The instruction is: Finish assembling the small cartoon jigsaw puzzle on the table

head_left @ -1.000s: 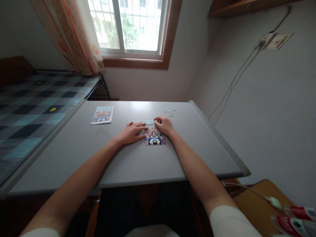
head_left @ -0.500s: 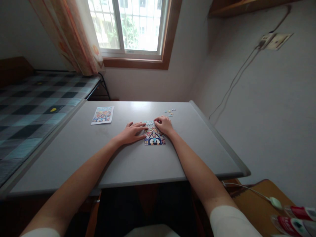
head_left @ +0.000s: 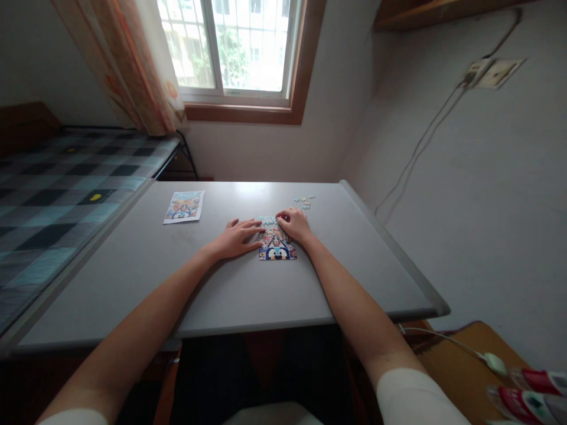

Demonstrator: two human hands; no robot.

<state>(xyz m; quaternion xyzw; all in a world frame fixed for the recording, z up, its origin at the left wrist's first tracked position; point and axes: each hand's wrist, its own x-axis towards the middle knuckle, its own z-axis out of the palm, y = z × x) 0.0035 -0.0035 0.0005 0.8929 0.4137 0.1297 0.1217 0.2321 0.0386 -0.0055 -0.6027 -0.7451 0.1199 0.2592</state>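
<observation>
A partly assembled jigsaw puzzle with a blue dog-like face lies flat on the grey table. Along its left edge rests my left hand, fingers spread, the tips touching the puzzle. At the upper right of the puzzle is my right hand, its fingers pinched together at the top row. What sits between those fingertips is too small to make out. Several loose puzzle pieces lie just beyond the right hand. A printed picture sheet with the same design lies at the far left.
A bed with a checked sheet stands left of the table, and a window is behind it. On the right, a brown stool or low surface holds a white plug on a cable and bottles with red labels.
</observation>
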